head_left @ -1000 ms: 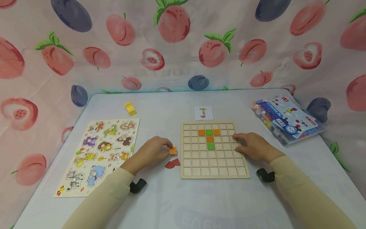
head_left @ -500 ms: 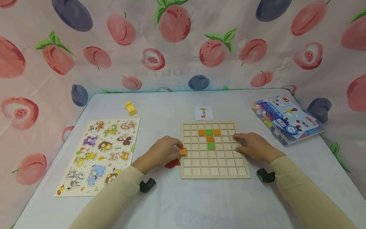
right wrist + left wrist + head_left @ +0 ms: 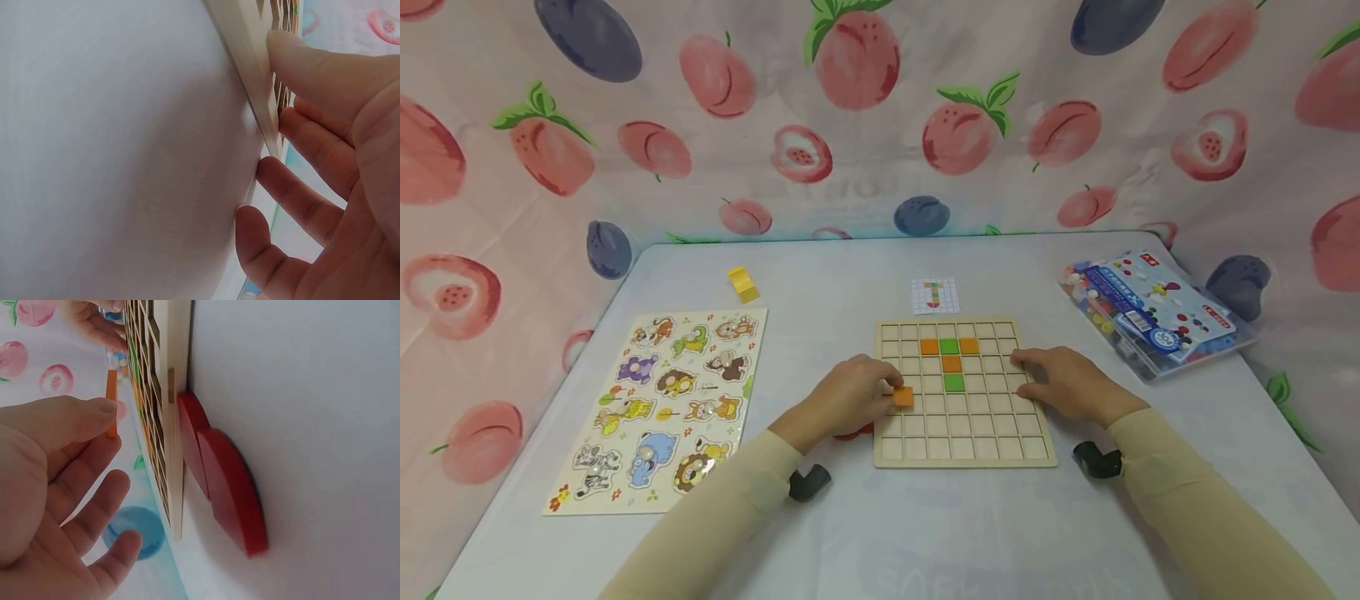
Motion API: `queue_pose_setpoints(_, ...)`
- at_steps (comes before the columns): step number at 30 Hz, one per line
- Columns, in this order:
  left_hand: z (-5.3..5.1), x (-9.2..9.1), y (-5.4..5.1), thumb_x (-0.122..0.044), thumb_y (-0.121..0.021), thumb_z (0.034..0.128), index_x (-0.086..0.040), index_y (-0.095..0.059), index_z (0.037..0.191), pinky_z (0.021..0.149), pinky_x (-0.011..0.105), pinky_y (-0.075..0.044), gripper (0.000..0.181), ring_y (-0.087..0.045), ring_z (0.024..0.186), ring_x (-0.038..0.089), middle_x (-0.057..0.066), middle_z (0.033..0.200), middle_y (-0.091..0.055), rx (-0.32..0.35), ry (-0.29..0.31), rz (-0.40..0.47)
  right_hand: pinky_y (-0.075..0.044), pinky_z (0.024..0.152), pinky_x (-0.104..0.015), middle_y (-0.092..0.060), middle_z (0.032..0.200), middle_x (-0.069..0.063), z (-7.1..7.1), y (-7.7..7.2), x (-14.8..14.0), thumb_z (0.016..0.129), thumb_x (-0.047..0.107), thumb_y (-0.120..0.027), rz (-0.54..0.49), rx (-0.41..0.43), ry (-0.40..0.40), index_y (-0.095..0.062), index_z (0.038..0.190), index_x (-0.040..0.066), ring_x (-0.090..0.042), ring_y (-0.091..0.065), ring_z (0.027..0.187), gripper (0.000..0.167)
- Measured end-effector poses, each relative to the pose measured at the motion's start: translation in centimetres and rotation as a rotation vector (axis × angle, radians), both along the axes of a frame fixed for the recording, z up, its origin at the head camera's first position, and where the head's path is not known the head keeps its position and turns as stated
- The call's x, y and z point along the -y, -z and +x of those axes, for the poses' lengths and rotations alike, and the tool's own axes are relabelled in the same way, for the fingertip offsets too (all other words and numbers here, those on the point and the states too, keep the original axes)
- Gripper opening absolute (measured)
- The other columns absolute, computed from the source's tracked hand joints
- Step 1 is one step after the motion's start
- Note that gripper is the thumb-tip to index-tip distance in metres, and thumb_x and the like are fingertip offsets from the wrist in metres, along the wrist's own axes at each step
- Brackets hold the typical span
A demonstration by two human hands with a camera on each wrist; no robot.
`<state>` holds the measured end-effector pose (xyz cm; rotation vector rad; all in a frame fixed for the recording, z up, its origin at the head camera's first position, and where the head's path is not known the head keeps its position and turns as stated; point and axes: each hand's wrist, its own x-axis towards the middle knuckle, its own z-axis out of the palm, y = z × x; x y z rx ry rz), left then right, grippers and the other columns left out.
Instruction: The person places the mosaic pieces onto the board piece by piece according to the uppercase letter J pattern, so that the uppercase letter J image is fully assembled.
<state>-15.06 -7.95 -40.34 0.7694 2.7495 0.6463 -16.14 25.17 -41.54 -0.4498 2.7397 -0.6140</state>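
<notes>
The left hand pinches an orange square tile over the left edge of the wooden grid board. Seen from the left wrist, the tile is upright between thumb and forefinger, off the board. In the board's upper middle lie orange and green tiles in a T shape. The right hand rests its thumb and fingertips on the board's right edge; in the right wrist view its fingers are relaxed along the frame. Two red curved pieces lie beside the board, mostly hidden by the left hand in the head view.
Behind the board lies a small pattern card. An animal puzzle board is at the left, with yellow pieces behind it. A clear box of colourful beads stands at the back right. Patterned cloth hangs behind the table.
The left hand has moved right with the orange tile, from beside the board to over its left edge, and now covers more of the red pieces. The right hand has stayed in place.
</notes>
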Motion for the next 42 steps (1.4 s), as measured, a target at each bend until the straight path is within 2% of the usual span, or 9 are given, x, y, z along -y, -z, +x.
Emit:
queue_pose_setpoints(5, -0.1, -0.7, 0.1, -0.013, -0.072, 0.0894, -0.014, -0.074, 0.109, 0.089, 0.034, -0.049, 0.019, -0.058, 0.103, 0.019, -0.003, 0.107, -0.069, 0.011, 0.006, 0.009, -0.035, 0.105, -0.063, -0.053, 0.14, -0.026, 0.0, -0.1, -0.1, 0.093, 0.024, -0.072, -0.002, -0.002, 0.0, -0.052, 0.143, 0.001, -0.05, -0.045, 0.129, 0.058)
queue_pose_setpoints(14, -0.4, -1.9, 0.3, -0.013, -0.07, 0.0905, -0.013, -0.073, 0.11, 0.097, 0.037, -0.046, 0.02, -0.058, 0.113, 0.02, -0.002, 0.112, -0.07, 0.011, 0.051, 0.025, -0.034, 0.105, -0.063, -0.052, 0.141, -0.026, 0.0, 0.0, -0.1, 0.094, 0.024, -0.071, 0.001, 0.0, 0.004, -0.052, 0.144, 0.001, -0.05, -0.044, 0.13, 0.058)
queue_pose_setpoints(24, -0.5, -3.0, 0.8, -0.015, -0.07, 0.0913, -0.014, -0.074, 0.11, 0.091, 0.033, -0.047, 0.019, -0.058, 0.102, 0.016, -0.005, 0.107, -0.07, 0.017, 0.055, 0.009, -0.034, 0.106, -0.063, -0.052, 0.141, -0.026, 0.1, 0.0, 0.0, 0.094, 0.023, -0.071, 0.011, 0.006, 0.016, -0.051, 0.144, 0.001, -0.05, -0.044, 0.131, 0.058)
queue_pose_setpoints(32, -0.8, -4.0, 0.8, -0.016, -0.07, 0.0921, -0.015, -0.074, 0.11, 0.097, 0.032, -0.045, 0.019, -0.06, 0.109, 0.016, -0.006, 0.11, -0.071, -0.016, 0.096, -0.01, -0.033, 0.106, -0.063, -0.051, 0.142, -0.026, 0.1, 0.1, -0.1, 0.094, 0.022, -0.071, 0.009, 0.01, 0.016, -0.051, 0.145, 0.002, -0.05, -0.043, 0.131, 0.058)
queue_pose_setpoints(38, -0.8, -4.5, 0.7, -0.012, -0.069, 0.0914, -0.014, -0.074, 0.11, 0.092, 0.03, -0.047, 0.019, -0.061, 0.104, 0.015, -0.006, 0.106, -0.072, -0.015, 0.109, 0.002, -0.033, 0.107, -0.063, -0.051, 0.143, -0.025, 0.1, 0.2, -0.1, 0.094, 0.022, -0.07, 0.011, 0.011, 0.016, -0.05, 0.145, 0.002, -0.049, -0.043, 0.132, 0.059)
queue_pose_setpoints(42, -0.8, -4.8, 0.6, -0.015, -0.07, 0.0922, -0.015, -0.074, 0.109, 0.094, 0.03, -0.047, 0.017, -0.061, 0.106, 0.015, -0.006, 0.106, -0.071, -0.022, 0.111, -0.001, -0.033, 0.107, -0.062, -0.051, 0.143, -0.025, 0.1, 0.2, -0.1, 0.094, 0.022, -0.07, 0.012, 0.004, 0.012, -0.05, 0.145, 0.001, -0.049, -0.043, 0.132, 0.058)
